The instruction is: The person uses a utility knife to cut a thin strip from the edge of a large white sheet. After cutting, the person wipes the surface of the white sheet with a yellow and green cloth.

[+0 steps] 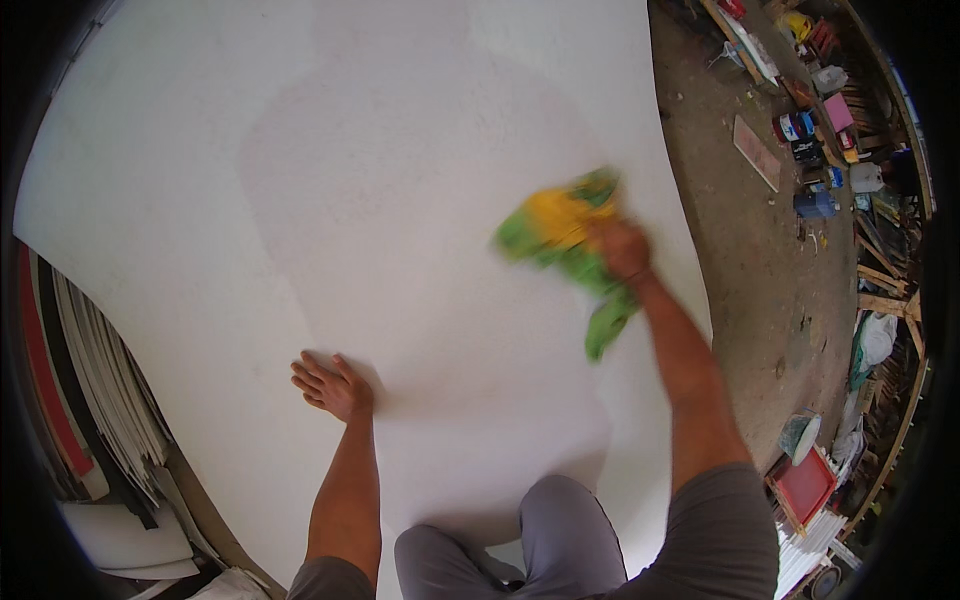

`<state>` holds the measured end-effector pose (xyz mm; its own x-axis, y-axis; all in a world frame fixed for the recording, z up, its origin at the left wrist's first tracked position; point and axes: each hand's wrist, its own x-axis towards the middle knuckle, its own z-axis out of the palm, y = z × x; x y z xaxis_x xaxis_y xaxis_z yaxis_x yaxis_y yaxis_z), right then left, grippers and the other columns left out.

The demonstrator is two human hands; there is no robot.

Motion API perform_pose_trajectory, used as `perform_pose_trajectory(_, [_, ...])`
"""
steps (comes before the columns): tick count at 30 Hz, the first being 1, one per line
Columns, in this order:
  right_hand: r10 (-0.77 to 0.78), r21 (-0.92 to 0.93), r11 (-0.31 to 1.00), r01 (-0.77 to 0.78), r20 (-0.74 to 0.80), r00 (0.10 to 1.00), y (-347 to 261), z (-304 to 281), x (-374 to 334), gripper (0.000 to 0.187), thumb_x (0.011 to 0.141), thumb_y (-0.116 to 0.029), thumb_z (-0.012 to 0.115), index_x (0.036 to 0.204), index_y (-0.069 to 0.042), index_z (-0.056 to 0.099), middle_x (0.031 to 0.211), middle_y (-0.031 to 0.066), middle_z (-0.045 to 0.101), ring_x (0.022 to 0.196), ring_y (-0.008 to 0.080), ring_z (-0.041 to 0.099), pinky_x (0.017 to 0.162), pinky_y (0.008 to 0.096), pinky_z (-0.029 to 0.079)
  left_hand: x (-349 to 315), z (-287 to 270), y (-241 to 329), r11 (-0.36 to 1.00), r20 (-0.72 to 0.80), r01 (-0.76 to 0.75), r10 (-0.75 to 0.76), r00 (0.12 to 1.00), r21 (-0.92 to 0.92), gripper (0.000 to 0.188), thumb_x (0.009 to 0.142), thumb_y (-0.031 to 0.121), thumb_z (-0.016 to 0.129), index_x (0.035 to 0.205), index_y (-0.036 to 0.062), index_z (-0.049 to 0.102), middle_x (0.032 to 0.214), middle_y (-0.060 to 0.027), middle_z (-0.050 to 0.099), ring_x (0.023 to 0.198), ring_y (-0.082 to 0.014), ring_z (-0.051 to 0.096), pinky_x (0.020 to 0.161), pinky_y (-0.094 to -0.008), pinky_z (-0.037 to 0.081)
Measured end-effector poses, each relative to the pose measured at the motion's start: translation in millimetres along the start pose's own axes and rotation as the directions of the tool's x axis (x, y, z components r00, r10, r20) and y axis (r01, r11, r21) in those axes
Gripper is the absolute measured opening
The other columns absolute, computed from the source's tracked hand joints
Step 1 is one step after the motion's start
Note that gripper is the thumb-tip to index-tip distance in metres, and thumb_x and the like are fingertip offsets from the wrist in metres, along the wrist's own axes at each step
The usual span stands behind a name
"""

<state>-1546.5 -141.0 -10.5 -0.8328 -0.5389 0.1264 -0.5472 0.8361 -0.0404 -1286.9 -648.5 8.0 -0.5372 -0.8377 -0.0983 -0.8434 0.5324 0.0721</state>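
Note:
A large white board (380, 180) fills most of the view and lies flat in front of me. My left hand (330, 385) rests flat on it with fingers spread, near the lower middle. My right hand (622, 248) grips a green and yellow cloth (560, 235) that is pressed against the board near its right edge; the cloth is blurred by motion. My knees in grey trousers (520, 545) show at the bottom edge, on the board.
Stacked white and dark sheets (100, 380) lie under the board's left edge. A dirt floor (760, 270) runs along the right, with paint cans (800, 130), a blue container (815, 205), wooden planks and a red-framed screen (803, 488).

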Motion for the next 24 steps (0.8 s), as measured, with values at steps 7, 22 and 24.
perform_pose_trajectory(7, [0.659, 0.255, 0.749, -0.611, -0.2, 0.725, 93, -117, -16, 0.027, 0.103, -0.019, 0.059, 0.121, -0.001, 0.065, 0.116, 0.0177, 0.072, 0.106, 0.0341, 0.067, 0.091, 0.0438, 0.053, -1, 6, -1, 1.0, -0.026, -0.012, 0.013, 1.0, 0.028, 0.073, 0.108, 0.058, 0.029, 0.165, 0.0146, 0.018, 0.173, -0.0143, 0.01, 0.159, -0.0375, 0.006, 0.126, -0.055, 0.01])
perform_pose_trajectory(22, [0.226, -0.192, 0.956, -0.224, -0.009, 0.974, -70, 7, -82, 0.037, 0.084, -0.022, 0.066, 0.119, -0.031, 0.072, 0.083, 0.001, 0.059, 0.073, 0.0243, 0.06, 0.059, 0.0465, 0.045, 24, 18, -7, 0.997, -0.075, 0.065, -0.062, 0.995, 0.036, 0.075, 0.106, 0.066, 0.026, 0.165, 0.0201, 0.018, 0.172, -0.0162, 0.011, 0.159, -0.04, 0.009, 0.125, -0.0556, 0.014])
perform_pose_trajectory(24, [0.343, -0.324, 0.875, -0.359, -0.107, 0.933, 11, -11, -75, 0.025, 0.087, -0.026, 0.065, 0.111, -0.021, 0.072, 0.082, 0.0056, 0.063, 0.07, 0.0268, 0.063, 0.058, 0.0475, 0.049, 38, 32, 8, 0.993, -0.102, 0.109, -0.112, 0.988, -0.039, 0.077, 0.105, 0.068, 0.029, 0.165, 0.022, 0.018, 0.172, -0.0187, 0.012, 0.158, -0.0416, 0.012, 0.123, -0.0575, 0.018])
